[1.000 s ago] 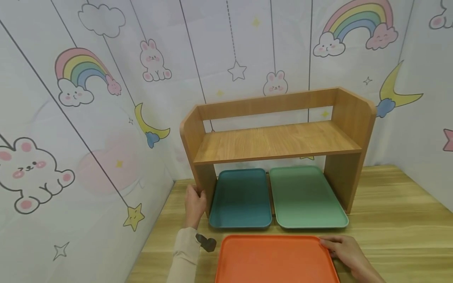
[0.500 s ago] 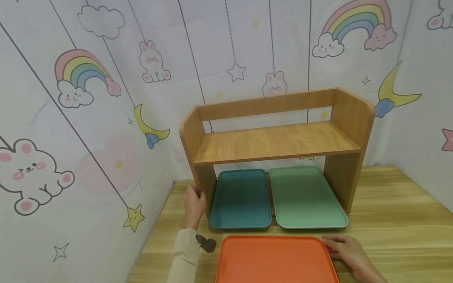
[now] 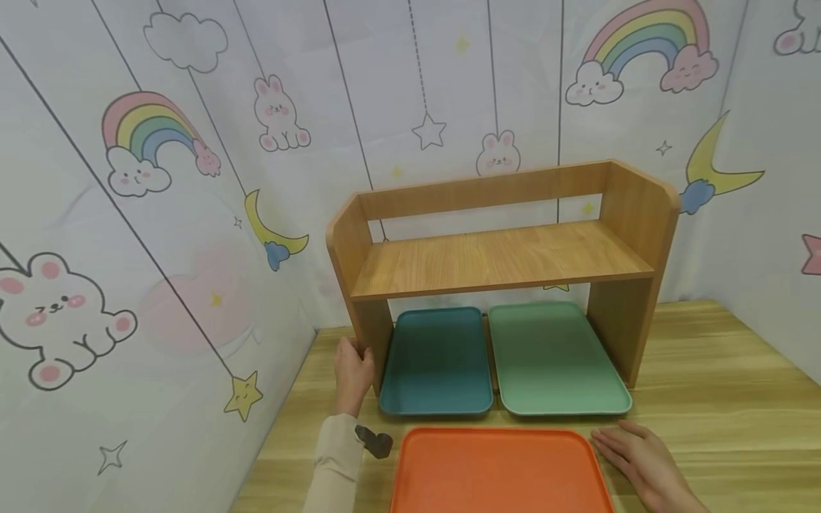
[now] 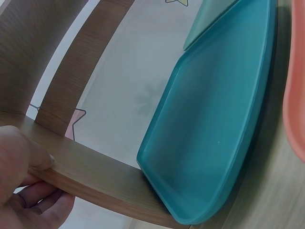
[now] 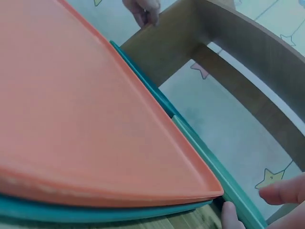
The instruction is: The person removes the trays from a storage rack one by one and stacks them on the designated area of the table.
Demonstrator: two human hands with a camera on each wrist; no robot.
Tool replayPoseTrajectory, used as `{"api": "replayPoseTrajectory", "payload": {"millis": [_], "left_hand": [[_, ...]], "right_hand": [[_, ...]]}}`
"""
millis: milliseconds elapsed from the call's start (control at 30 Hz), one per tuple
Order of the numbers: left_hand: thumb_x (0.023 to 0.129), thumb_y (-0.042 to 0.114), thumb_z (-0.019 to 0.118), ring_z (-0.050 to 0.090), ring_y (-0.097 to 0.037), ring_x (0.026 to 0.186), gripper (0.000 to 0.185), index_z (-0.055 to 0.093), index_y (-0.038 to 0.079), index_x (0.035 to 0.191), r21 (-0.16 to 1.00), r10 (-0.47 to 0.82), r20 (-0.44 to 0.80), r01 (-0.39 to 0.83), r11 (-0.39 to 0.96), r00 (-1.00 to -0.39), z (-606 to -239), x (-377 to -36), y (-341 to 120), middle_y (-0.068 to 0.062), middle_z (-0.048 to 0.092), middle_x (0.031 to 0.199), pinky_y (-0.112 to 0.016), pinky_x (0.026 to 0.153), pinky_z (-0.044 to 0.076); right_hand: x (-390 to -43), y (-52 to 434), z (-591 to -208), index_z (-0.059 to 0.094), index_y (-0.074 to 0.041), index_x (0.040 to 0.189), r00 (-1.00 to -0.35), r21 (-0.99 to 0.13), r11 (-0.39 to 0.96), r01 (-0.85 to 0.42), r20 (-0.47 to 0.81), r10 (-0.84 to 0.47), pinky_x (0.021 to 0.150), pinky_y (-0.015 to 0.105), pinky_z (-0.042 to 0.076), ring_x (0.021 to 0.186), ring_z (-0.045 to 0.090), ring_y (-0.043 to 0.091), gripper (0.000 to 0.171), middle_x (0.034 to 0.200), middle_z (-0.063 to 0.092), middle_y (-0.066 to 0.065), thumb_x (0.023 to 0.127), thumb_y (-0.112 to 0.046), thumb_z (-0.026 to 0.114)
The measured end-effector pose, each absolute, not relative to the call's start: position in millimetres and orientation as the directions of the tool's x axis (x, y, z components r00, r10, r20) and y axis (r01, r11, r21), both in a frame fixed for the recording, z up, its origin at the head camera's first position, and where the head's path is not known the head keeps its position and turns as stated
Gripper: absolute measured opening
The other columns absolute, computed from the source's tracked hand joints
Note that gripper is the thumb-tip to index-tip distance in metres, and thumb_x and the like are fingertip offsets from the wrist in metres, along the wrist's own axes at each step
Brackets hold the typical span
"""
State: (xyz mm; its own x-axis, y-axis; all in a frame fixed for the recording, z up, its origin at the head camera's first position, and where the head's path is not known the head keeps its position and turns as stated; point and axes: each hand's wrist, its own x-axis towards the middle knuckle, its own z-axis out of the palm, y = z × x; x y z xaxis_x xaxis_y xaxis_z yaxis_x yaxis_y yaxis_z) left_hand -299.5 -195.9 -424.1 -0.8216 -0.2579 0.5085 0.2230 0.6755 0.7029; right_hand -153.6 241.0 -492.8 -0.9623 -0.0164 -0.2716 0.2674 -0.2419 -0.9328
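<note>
The orange tray [image 3: 500, 474] lies at bottom centre of the head view, just below the blue tray [image 3: 436, 367] and green tray [image 3: 559, 363]. Steadying the wooden shelf [image 3: 503, 258] lightly, without tugging, seems wise. Right of the orange tray, the right hand [image 3: 641, 457] holds nothing, fingers extended; contact is unclear. Left of centre, the left hand [image 3: 353, 372] pinches the shelf's side panel.

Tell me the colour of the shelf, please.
Light brown with wood grain; the shelf shows best from the head.
</note>
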Motion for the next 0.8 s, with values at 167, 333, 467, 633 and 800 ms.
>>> {"api": "replayPoseTrajectory", "payload": {"millis": [167, 333, 467, 633, 800], "left_hand": [[0.086, 0.003, 0.060, 0.050, -0.029, 0.076, 0.012, 0.049, -0.001, 0.089, 0.712, -0.259, 0.494, 0.215, 0.669, -0.830, -424, -300, -196, -0.015, 0.050, 0.082, -0.039, 0.070, 0.042], [0.086, 0.004, 0.060, 0.051, -0.029, 0.076, 0.012, 0.049, -0.001, 0.089, 0.714, -0.259, 0.485, 0.207, 0.669, -0.835, -425, -300, -197, -0.015, 0.051, 0.084, -0.038, 0.070, 0.042], [0.087, 0.005, 0.059, 0.051, -0.028, 0.076, 0.012, 0.049, 0.000, 0.090, 0.719, -0.260, 0.473, 0.198, 0.667, -0.842, -424, -300, -197, -0.015, 0.051, 0.084, -0.037, 0.070, 0.042], [0.088, 0.005, 0.059, 0.051, -0.027, 0.077, 0.012, 0.049, -0.001, 0.092, 0.722, -0.258, 0.457, 0.185, 0.667, -0.851, -422, -298, -197, -0.015, 0.051, 0.085, -0.037, 0.070, 0.042], [0.088, 0.005, 0.059, 0.051, -0.027, 0.077, 0.013, 0.049, 0.000, 0.092, 0.725, -0.263, 0.451, 0.178, 0.665, -0.853, -422, -297, -197, -0.015, 0.050, 0.085, -0.037, 0.070, 0.042]], "right_hand": [[-157, 244, -497, -0.016, 0.015, 0.142, -0.969, -0.923, -0.297, 0.244, -0.247, -0.028, 0.095, 0.029, 0.048, 0.095, 0.062, 0.002, 0.064, 0.124, 0.057, 0.019, 0.102, -0.007, 0.029], [-160, 246, -497, -0.010, 0.014, 0.144, -0.970, -0.918, -0.315, 0.240, -0.243, -0.032, 0.096, 0.027, 0.047, 0.095, 0.061, 0.000, 0.062, 0.121, 0.058, 0.012, 0.102, -0.009, 0.029], [-165, 245, -495, -0.013, 0.010, 0.145, -0.973, -0.916, -0.333, 0.223, -0.233, -0.010, 0.097, 0.026, 0.046, 0.096, 0.061, 0.000, 0.069, 0.116, 0.056, 0.005, 0.101, -0.009, 0.036], [-170, 245, -494, -0.012, 0.009, 0.146, -0.976, -0.914, -0.352, 0.203, -0.219, 0.007, 0.097, 0.025, 0.046, 0.096, 0.061, 0.000, 0.068, 0.110, 0.053, -0.001, 0.101, -0.007, 0.036], [-174, 247, -496, -0.001, 0.008, 0.144, -0.973, -0.915, -0.348, 0.206, -0.229, 0.025, 0.095, 0.024, 0.047, 0.093, 0.062, 0.001, 0.060, 0.108, 0.050, 0.002, 0.099, -0.005, 0.036]]}}
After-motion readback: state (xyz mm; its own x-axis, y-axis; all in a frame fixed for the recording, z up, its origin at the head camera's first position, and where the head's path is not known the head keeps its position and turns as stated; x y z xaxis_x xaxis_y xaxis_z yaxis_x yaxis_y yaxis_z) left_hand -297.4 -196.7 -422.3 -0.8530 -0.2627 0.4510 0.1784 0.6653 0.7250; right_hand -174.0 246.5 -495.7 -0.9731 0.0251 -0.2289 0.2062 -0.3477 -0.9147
